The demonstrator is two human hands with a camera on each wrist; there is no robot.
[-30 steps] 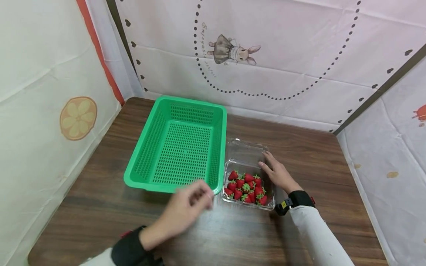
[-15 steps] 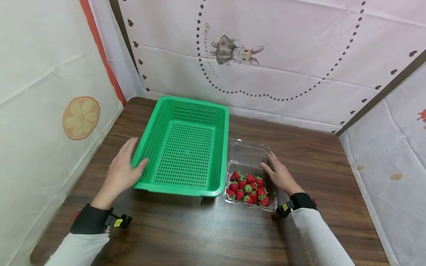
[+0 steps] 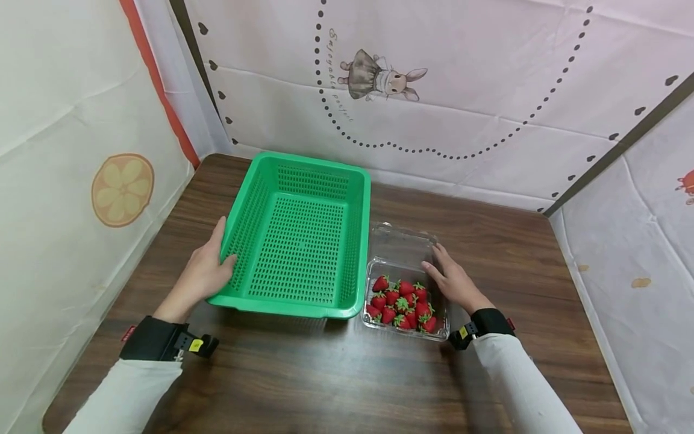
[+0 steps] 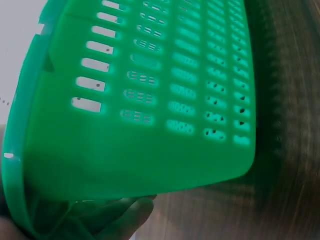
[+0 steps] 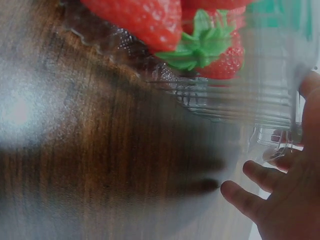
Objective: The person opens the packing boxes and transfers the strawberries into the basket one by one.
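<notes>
A green slotted plastic basket (image 3: 287, 306) stands left of centre, with nothing inside. My left hand (image 3: 203, 271) grips its left rim near the front corner, thumb over the inside. In the left wrist view, the basket's slotted side wall (image 4: 150, 170) fills the picture, with fingers (image 4: 131, 216) under the rim. To the basket's right is a clear plastic clamshell box (image 3: 403, 335), its lid (image 3: 400, 246) folded back, with several red strawberries (image 3: 402, 306) in it. My right hand (image 3: 455, 284) rests at the box's right edge with fingers spread; the thumb touches the rim in the right wrist view.
Everything stands on a dark wood table (image 3: 347, 380). A white printed cloth (image 3: 461, 72) hangs behind and along both sides. The basket's right rim is close against the clamshell box.
My left hand has swung from the basket's near right corner to its left side, and its thumb has closed over the rim. My right hand has stayed at the clamshell box.
</notes>
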